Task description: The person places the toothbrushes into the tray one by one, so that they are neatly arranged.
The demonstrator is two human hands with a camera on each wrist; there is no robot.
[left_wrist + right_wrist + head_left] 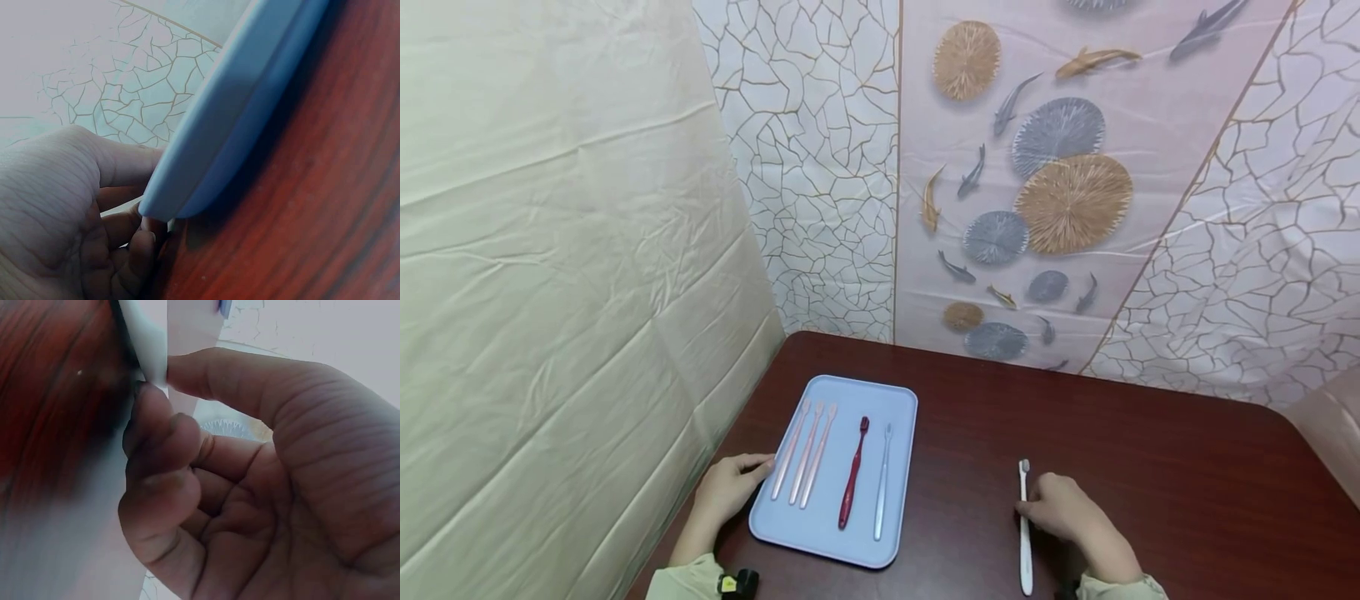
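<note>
A light blue tray (820, 535) lies on the table, its left edge held by my left hand (724, 490). In the left wrist view the thumb is at the rim of the tray (215, 119) and curled fingers reach beneath its edge. Three pink toothbrushes (806, 458) lie side by side on the tray's left half. To their right are a red toothbrush (853, 477) and a pale blue one (882, 485). My right hand (1066, 508) pinches a white toothbrush (1026, 560) by its handle, right of the tray, bristle end pointing away from me.
The dark reddish-brown table (970, 433) extends around the tray and both hands. A cream cloth wall (587, 292) stands close along the left side. Behind the table hangs a patterned cloth (835, 208) with crackle lines, fish and round shapes.
</note>
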